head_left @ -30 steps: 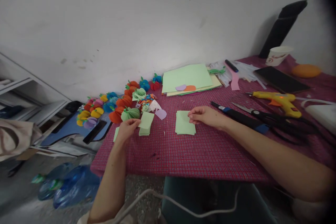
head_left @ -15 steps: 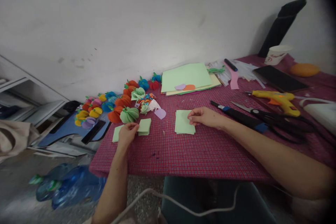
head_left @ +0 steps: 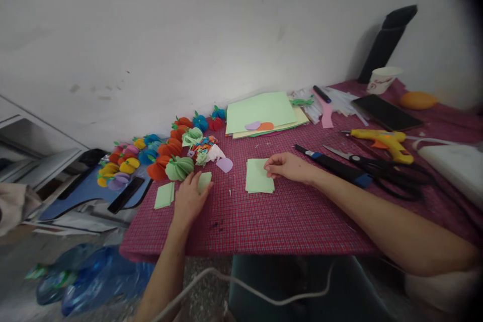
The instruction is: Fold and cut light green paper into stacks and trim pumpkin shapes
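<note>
My left hand [head_left: 188, 199] lies with its fingers spread over a small stack of light green paper pieces [head_left: 204, 181], covering part of it. Just left of that hand is another small stack of light green paper [head_left: 164, 195]. A larger stack of squarish light green paper [head_left: 258, 176] lies in the middle of the table. At its right edge my right hand [head_left: 285, 166] has curled fingers and thumb closed on the paper; how many sheets they grip cannot be seen.
Colourful paper pumpkins [head_left: 180, 168] and paper scraps [head_left: 204, 151] sit at the left. Large paper sheets [head_left: 260, 110] lie at the back. On the right are a box cutter [head_left: 335, 167], black-handled scissors [head_left: 392, 176], a yellow glue gun [head_left: 385, 137], a phone [head_left: 387, 112] and a paper cup [head_left: 383, 79].
My left hand has moved right, from between the two small stacks onto the right one, and its pinched fingers have spread. My right hand stays at the larger stack. The view has shifted slightly.
</note>
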`<state>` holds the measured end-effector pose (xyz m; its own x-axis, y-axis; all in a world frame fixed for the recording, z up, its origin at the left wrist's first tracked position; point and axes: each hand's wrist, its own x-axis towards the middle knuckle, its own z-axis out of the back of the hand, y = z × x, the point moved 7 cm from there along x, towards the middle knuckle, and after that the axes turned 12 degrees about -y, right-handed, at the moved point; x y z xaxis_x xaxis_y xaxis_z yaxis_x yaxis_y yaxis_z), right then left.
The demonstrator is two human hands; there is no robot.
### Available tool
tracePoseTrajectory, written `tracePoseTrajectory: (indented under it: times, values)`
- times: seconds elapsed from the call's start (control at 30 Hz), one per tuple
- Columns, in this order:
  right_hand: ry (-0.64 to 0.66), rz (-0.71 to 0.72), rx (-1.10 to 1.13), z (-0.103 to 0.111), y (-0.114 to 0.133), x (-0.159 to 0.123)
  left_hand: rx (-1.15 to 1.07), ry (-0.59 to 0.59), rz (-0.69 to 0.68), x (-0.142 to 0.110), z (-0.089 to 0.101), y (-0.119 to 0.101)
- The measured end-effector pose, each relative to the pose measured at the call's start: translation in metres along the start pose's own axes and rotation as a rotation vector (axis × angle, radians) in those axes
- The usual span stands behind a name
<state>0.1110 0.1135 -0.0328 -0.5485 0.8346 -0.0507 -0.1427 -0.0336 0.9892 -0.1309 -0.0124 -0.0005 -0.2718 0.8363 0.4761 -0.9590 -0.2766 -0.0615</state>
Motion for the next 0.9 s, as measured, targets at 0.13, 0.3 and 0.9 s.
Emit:
tracePoseTrajectory:
  times: [0.13, 0.3, 0.9]
  values:
    - [-0.035, 0.117, -0.114, 0.006, 0.002, 0.004, 0.090, 0.109, -0.046, -0.008, -0.017, -0.005]
    - [-0.141, 0.235, -0.310, 0.012, 0.006, 0.007, 0.155, 0.107, -0.038, -0.006, -0.008, -0.010]
    - [0.245, 0.722, -0.830, -0.020, 0.029, -0.024, -0.645, 0.186, -0.240, 0.042, -0.049, -0.159]
